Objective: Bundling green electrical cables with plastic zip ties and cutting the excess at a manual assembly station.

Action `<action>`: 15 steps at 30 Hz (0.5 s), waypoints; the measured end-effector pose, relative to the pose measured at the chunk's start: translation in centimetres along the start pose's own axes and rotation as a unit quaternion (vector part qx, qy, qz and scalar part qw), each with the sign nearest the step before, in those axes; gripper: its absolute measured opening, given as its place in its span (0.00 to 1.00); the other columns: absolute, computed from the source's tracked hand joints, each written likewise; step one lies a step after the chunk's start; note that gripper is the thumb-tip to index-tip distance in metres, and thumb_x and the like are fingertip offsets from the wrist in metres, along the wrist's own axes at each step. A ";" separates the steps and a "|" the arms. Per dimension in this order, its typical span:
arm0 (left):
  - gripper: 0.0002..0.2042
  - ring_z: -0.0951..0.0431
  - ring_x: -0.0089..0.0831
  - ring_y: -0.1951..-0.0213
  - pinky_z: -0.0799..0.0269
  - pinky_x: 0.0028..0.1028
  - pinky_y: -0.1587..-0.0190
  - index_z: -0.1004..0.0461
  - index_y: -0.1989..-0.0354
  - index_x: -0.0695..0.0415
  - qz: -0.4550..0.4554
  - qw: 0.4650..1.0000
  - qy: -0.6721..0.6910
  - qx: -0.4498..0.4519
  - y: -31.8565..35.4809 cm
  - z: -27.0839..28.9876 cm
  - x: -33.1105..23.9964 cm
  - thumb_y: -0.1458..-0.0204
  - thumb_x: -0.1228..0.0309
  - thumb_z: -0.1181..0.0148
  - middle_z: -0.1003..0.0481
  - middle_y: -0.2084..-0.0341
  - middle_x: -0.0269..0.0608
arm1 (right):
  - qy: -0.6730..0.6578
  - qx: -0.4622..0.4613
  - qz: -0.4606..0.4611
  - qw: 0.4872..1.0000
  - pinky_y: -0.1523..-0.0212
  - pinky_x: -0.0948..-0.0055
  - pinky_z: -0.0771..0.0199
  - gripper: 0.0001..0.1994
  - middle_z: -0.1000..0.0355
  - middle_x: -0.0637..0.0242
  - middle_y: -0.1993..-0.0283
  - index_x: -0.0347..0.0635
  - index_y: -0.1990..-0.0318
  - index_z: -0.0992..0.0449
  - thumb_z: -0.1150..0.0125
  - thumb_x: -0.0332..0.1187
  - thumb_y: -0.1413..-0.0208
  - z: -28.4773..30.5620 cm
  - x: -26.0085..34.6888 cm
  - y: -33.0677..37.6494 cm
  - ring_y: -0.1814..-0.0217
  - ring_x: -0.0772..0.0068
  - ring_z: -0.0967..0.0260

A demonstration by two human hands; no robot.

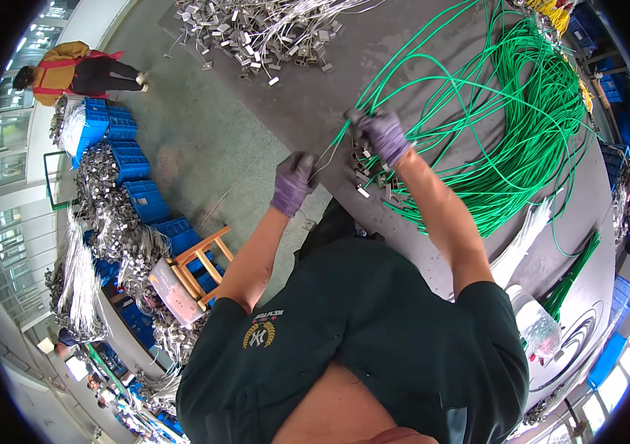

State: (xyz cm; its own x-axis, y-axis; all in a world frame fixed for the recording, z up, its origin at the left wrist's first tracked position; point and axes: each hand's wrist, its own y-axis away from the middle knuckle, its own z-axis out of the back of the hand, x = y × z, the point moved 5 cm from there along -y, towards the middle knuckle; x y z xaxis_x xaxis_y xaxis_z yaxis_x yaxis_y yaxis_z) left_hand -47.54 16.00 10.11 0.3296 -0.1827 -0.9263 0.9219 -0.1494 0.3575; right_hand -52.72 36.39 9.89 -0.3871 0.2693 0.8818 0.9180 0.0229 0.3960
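My left hand point(294, 181), in a purple and dark grey glove, is closed at the table's edge. Thin pale wires point(324, 160) run from its fingers toward my right hand. Gloved the same way, my right hand point(380, 135) pinches a few green cables point(404, 65) that loop in from above. The cables' main mass, a large green coil point(533, 96), spreads over the table to the right. Small silvery metal pieces point(363, 175) lie just below my right hand, partly hidden by its wrist. What exactly sits between the fingertips is too small to see.
At the top of the grey table point(315, 96) lies a heap of white wires with metal ends point(256, 37). A wooden stool point(200, 266) stands left of me, near blue crates point(145, 198) and piled metal-ended wires point(100, 185). Another person point(78, 70) is at the upper left.
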 end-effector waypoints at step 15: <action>0.18 0.37 0.17 0.87 0.43 0.19 0.84 0.29 0.69 0.63 0.011 0.993 0.005 0.119 0.1 1.6 1.2 0.47 0.56 0.48 0.37 0.88 0.30 | 0.080 -0.007 -0.064 0.995 0.87 0.80 0.44 0.14 0.36 0.71 0.85 0.36 0.73 0.27 0.38 0.39 0.51 0.5 0.5 -0.3 0.88 0.80 0.40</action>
State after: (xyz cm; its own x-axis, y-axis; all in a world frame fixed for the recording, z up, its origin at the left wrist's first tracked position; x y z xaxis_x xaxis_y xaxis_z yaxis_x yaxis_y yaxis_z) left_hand -47.33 14.25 9.24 0.3519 -0.1781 -0.9189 0.8404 -0.3721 0.3940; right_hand -53.15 36.97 10.05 -0.5101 0.1092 0.8532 0.8597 0.0329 0.5097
